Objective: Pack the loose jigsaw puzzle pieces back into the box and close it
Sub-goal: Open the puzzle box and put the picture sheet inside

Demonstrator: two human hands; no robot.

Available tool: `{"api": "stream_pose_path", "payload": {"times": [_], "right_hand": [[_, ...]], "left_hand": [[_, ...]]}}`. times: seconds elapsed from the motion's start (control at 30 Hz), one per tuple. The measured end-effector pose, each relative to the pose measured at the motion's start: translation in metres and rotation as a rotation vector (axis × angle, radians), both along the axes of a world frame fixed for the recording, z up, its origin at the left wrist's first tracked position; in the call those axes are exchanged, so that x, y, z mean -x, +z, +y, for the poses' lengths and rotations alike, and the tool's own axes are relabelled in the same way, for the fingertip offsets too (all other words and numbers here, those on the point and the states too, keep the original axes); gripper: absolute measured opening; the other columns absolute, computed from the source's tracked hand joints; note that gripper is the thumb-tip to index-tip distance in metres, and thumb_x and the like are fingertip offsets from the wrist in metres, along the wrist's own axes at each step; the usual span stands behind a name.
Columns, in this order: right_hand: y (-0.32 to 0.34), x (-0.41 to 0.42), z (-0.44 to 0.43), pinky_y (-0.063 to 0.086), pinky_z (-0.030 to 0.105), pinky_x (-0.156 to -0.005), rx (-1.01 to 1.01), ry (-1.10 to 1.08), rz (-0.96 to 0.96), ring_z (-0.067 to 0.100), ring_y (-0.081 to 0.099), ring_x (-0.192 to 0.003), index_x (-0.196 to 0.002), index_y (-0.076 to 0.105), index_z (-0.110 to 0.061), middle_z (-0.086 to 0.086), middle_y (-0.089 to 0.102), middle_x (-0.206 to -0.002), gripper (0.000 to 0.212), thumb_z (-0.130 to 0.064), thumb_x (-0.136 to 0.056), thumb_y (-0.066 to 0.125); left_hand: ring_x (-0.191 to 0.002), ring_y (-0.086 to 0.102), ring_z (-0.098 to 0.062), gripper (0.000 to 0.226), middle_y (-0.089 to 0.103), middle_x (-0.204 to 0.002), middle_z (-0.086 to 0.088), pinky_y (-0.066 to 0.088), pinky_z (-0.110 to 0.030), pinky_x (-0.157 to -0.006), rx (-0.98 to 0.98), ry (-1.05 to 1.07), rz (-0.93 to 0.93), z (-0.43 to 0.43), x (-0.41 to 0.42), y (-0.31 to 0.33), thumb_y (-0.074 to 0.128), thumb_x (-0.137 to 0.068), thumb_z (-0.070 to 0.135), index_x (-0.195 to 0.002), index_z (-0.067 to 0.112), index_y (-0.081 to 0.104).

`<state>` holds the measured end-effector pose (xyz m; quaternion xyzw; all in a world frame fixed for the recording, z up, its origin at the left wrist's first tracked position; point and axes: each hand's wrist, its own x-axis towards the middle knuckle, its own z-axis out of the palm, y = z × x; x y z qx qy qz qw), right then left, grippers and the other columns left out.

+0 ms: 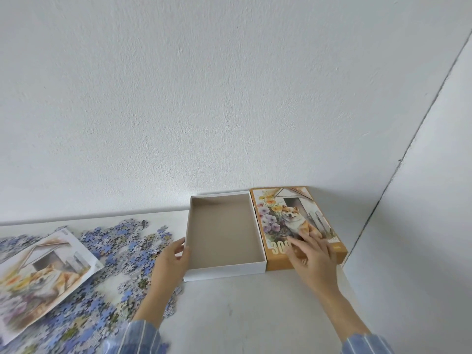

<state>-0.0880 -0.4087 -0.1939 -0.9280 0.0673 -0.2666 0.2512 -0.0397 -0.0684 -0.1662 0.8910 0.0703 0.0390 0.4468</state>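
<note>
Head view, looking down on a white table [255, 315] set against a white wall [204, 98]. Box base [222, 231], white outside and grey-brown inside, lies open toward 6 o'clock of the frame with nothing in it. Box lid [288, 215], orange-edged and printed with a dog among flowers, lies picture side up at the 3 o'clock side of the base, with their long edges touching or nearly so. Left hand [173, 259] reaches in from 7 o'clock with the forearm angled toward 1 o'clock; its fingers are loosely extended and slightly parted, resting against the outer wall of the base at the 9 o'clock side, thumb tip close to the rim, with nothing held. Right hand [311, 254] reaches in from 5 o'clock with the forearm angled toward 11 o'clock; its fingers are straight and slightly spread, laid flat, palm down, on the near end of the lid over the printed number. Both wrists emerge from blue striped sleeves [143, 335]. Loose puzzle pieces [122, 241], mostly blue-backed, lie scattered on the table at 9 o'clock of the base, none of them in it. Printed reference sheet [43, 272] showing the same dog picture lies tilted on top of the pieces toward 8 o'clock
</note>
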Motion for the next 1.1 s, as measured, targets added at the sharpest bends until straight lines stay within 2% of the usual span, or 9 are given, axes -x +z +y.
{"api": "stream_pose_path", "payload": {"times": [0.13, 0.33, 0.43, 0.57, 0.7, 0.83, 0.93, 1.0, 1.1], "right_hand": [[-0.005, -0.002, 0.008, 0.002, 0.025, -0.117, 0.005, 0.012, -0.005, 0.017, 0.047, -0.133, -0.108, 0.075, -0.036, -0.009, 0.064, -0.132, 0.046, -0.062, -0.087, 0.045], [-0.007, -0.006, 0.017, -0.003, 0.043, -0.12, -0.021, 0.036, -0.032, 0.011, 0.043, -0.135, -0.103, 0.075, -0.041, -0.011, 0.064, -0.131, 0.04, -0.064, -0.084, 0.049], [-0.006, -0.005, 0.023, -0.005, 0.05, -0.119, -0.02, 0.073, -0.026, 0.008, 0.04, -0.138, -0.105, 0.074, -0.042, -0.014, 0.061, -0.133, 0.047, -0.074, -0.08, 0.049], [0.0, 0.0, 0.025, -0.013, 0.044, -0.119, 0.042, 0.15, -0.009, 0.008, 0.033, -0.143, -0.114, 0.07, -0.046, -0.015, 0.054, -0.141, 0.069, -0.092, -0.073, 0.039], [-0.004, 0.001, 0.026, -0.004, 0.047, -0.12, 0.053, 0.222, 0.033, -0.001, 0.019, -0.143, -0.123, 0.064, -0.049, -0.017, 0.047, -0.147, 0.073, -0.094, -0.07, 0.04], [-0.004, 0.001, 0.031, 0.007, 0.052, -0.119, 0.058, 0.208, -0.038, 0.007, 0.034, -0.138, -0.117, 0.068, -0.045, -0.015, 0.055, -0.139, 0.068, -0.091, -0.074, 0.042], [-0.005, 0.002, 0.037, 0.004, 0.046, -0.117, 0.084, 0.214, -0.063, 0.007, 0.037, -0.137, -0.116, 0.068, -0.046, -0.016, 0.057, -0.137, 0.063, -0.087, -0.078, 0.042], [-0.005, 0.004, 0.041, 0.004, 0.043, -0.116, 0.115, 0.223, -0.074, 0.007, 0.04, -0.136, -0.117, 0.068, -0.046, -0.017, 0.057, -0.137, 0.059, -0.084, -0.081, 0.042], [-0.005, 0.005, 0.043, 0.004, 0.04, -0.116, 0.124, 0.242, -0.074, 0.007, 0.042, -0.135, -0.117, 0.067, -0.046, -0.018, 0.057, -0.137, 0.052, -0.078, -0.08, 0.051]], "left_hand": [[-0.088, 0.065, -0.015, 0.036, 0.068, -0.114, -0.001, 0.053, -0.032, -0.078, -0.013, 0.036, -0.001, -0.001, 0.001, 0.001, 0.051, -0.099, 0.028, -0.134, 0.018, 0.058], [-0.092, 0.066, -0.015, 0.036, 0.069, -0.112, 0.001, 0.056, -0.034, -0.077, 0.016, 0.037, 0.001, 0.002, 0.0, 0.0, 0.051, -0.099, 0.028, -0.133, 0.019, 0.059], [-0.093, 0.065, -0.014, 0.036, 0.068, -0.114, 0.001, 0.055, -0.033, -0.076, 0.008, 0.038, 0.006, 0.006, -0.001, -0.001, 0.051, -0.099, 0.029, -0.133, 0.019, 0.059], [-0.091, 0.064, -0.013, 0.036, 0.069, -0.114, 0.0, 0.048, -0.026, -0.071, -0.009, 0.039, 0.005, 0.01, -0.002, -0.001, 0.05, -0.099, 0.026, -0.134, 0.017, 0.059], [-0.093, 0.064, -0.012, 0.037, 0.068, -0.115, 0.002, 0.053, -0.03, -0.078, -0.009, 0.05, 0.009, 0.015, -0.001, -0.001, 0.05, -0.099, 0.028, -0.134, 0.019, 0.058], [-0.096, 0.064, -0.015, 0.036, 0.068, -0.118, 0.002, 0.054, -0.035, -0.086, -0.003, 0.047, 0.005, 0.017, -0.002, -0.001, 0.052, -0.099, 0.027, -0.134, 0.02, 0.058], [-0.099, 0.064, -0.017, 0.036, 0.067, -0.119, 0.002, 0.054, -0.039, -0.09, 0.001, 0.042, 0.013, 0.022, -0.003, 0.0, 0.052, -0.099, 0.029, -0.134, 0.021, 0.057], [-0.1, 0.064, -0.017, 0.036, 0.067, -0.118, 0.002, 0.054, -0.038, -0.088, -0.008, 0.03, 0.008, 0.023, -0.004, 0.001, 0.052, -0.099, 0.029, -0.133, 0.022, 0.058], [-0.093, 0.063, -0.015, 0.033, 0.068, -0.115, 0.003, 0.053, -0.032, -0.076, -0.035, 0.023, -0.016, 0.021, -0.005, 0.004, 0.051, -0.1, 0.028, -0.132, 0.023, 0.059]]}}
